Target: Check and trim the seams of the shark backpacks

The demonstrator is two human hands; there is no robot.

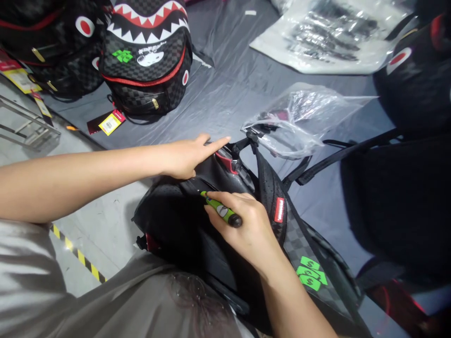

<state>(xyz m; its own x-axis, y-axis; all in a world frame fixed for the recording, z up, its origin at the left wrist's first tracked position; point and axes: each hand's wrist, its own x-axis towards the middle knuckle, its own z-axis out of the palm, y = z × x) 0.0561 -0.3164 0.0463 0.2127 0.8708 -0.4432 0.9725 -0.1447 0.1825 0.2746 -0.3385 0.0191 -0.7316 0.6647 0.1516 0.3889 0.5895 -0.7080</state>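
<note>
Right hand (248, 218) closed on a green pen (222, 210), over a black backpack (172, 206).
The left arm (105, 176) stretches across, left hand (185, 157) on the backpack's edge, thumb and fingers apart. A clear wrapper (303, 122) crowds the straps (264, 173) on the grey worktop (221, 103); a toothy bag (144, 68) (jagged red and white) sits farther left.

Toothy backpack (146, 70), striped floor tape (81, 257)
</note>
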